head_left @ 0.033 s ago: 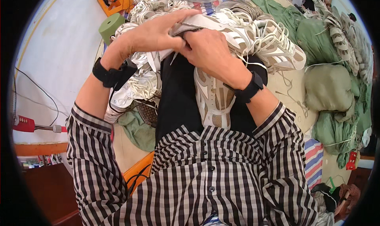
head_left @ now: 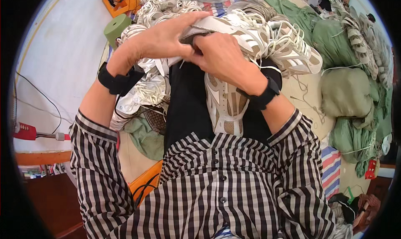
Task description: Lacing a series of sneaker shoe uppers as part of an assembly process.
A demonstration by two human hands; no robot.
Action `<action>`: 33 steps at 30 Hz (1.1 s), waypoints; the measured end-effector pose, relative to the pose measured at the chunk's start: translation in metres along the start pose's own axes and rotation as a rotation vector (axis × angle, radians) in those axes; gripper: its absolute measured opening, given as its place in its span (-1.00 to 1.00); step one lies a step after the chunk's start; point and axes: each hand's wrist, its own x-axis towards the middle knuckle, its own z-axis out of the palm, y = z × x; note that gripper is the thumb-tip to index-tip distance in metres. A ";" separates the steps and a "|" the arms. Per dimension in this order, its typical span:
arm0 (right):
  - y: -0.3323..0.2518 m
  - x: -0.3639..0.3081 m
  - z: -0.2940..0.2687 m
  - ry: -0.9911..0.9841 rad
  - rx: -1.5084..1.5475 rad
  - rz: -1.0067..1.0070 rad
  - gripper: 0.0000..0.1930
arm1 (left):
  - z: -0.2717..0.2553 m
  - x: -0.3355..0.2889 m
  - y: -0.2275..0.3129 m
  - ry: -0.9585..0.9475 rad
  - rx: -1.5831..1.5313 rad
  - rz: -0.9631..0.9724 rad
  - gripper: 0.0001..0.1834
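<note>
My left hand [head_left: 165, 40] bends round a white-and-tan sneaker upper [head_left: 209, 25], fingers along its far edge and thumb below. Close beside the thumb, my right hand [head_left: 225, 57] is curled in a pinch at the upper's grey inner side; its fingertips and whatever they grip are hidden. A second laced sneaker upper [head_left: 292, 55] lies to the right, over my knee, its toe pointing right. Between my black-trousered thighs rests another white-and-tan upper [head_left: 227, 105], its toe toward me and its far end hidden under my right hand.
Laced uppers [head_left: 154, 86] pile up beyond and left of my legs. A green cylinder [head_left: 117, 29] stands at the far left near an orange frame [head_left: 121, 0]. Green cloth bundles [head_left: 346, 92] line the right side. A red-handled tool [head_left: 27, 131] is at the left edge.
Both hands shift very slightly at the upper, the right one a little down and to the right. The upper in the left hand tilts a touch; the rest stays put.
</note>
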 end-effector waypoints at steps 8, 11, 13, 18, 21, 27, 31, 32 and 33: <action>0.009 -0.052 -0.038 -0.177 0.368 0.039 -0.85 | 0.026 0.001 -0.013 0.321 0.358 0.066 -0.47; 0.024 -0.077 -0.036 -0.105 0.414 0.175 -0.87 | 0.022 0.008 -0.010 0.269 0.319 0.050 -0.41; 0.028 -0.081 -0.031 -0.053 0.423 0.157 -0.88 | 0.023 0.003 0.006 0.175 0.188 -0.072 -0.27; 0.036 -0.082 -0.020 0.179 0.286 0.065 -0.89 | 0.056 -0.025 0.025 0.220 0.352 0.055 -0.01; 0.036 -0.088 -0.021 0.183 0.254 0.066 -0.88 | 0.070 -0.031 0.023 0.301 0.610 0.062 -0.03; 0.034 -0.101 -0.021 0.086 0.066 0.012 -0.76 | 0.041 0.014 -0.043 0.340 0.402 0.002 -0.51; 0.037 -0.100 -0.015 -0.029 -0.087 0.037 -0.64 | 0.046 0.046 -0.060 0.216 0.572 -0.121 -0.56; 0.040 -0.098 -0.015 -0.053 -0.088 0.089 -0.63 | 0.055 0.043 -0.062 0.213 0.568 -0.119 -0.56; 0.043 -0.096 -0.017 -0.128 -0.068 0.132 -0.61 | 0.066 0.036 -0.064 0.260 0.571 -0.139 -0.54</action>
